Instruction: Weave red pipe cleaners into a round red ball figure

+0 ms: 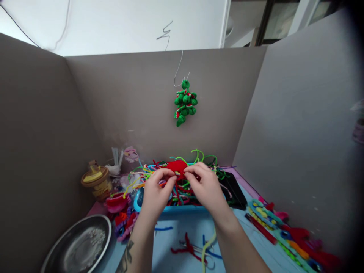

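Observation:
Both hands meet over a blue tray (182, 209) heaped with loose pipe cleaners (182, 193) in many colours. Between the fingertips is a red fuzzy piece (176, 165), seemingly shaped from pipe cleaner, with a small pale yellow-green bit on its front. My left hand (159, 187) pinches its left side by that bit, thumb and forefinger together. On the right side my right hand (206, 185) pinches it in the same way. The fingers partly hide the piece, so its full shape does not show.
Scissors (196, 248) lie under loose pipe cleaners on the blue table. A metal bowl (82, 242) stands at left, near a brown lidded container (98, 182). At right are a black tray (234, 189), a red marker-like stick (263, 229) and colourful fuzzy crafts (295, 235). A green ornament (185, 102) hangs ahead.

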Motion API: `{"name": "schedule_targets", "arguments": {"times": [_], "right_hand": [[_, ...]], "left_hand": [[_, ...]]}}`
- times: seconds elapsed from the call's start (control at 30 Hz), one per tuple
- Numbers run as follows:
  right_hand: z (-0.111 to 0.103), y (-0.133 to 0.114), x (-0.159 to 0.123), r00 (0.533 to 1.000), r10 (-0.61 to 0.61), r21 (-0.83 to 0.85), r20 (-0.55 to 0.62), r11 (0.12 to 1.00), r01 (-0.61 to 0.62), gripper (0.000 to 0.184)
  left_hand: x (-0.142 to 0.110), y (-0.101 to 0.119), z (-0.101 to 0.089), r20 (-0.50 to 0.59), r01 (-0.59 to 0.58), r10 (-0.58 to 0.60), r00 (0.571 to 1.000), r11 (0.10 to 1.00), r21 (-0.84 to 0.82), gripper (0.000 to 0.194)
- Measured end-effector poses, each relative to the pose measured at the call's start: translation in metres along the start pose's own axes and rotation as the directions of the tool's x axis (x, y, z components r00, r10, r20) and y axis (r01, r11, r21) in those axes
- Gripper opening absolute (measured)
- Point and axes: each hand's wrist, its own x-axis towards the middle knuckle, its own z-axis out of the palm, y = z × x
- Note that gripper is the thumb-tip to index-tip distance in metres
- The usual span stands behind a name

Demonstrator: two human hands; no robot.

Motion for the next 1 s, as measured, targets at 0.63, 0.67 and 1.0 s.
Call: {"name": "schedule_targets", "arguments": {"times": [0.63,0.67,1.0], "right_hand": [[0.005,0.008,0.004,0.995,0.096,0.181,-0.003,0.979,-0.094,0.011],[0.004,0.009,0.004,0.992,0.13,0.225,-0.003,0.966,-0.126,0.01],[0.009,0.006,0.004,0.929,0.295,0.565,0.223,0.737,-0.37,0.019]], "left_hand": [[0.006,-0.016,-0.009,-0.09,-0.088,0.083,0.993,0.995,-0.055,0.008],[0.006,-0.022,-0.009,-0.103,-0.068,0.056,0.993,0.991,-0.112,0.008],[0.007,-0.05,-0.001,-0.123,-0.076,0.013,0.992,0.85,-0.521,0.019]]}}
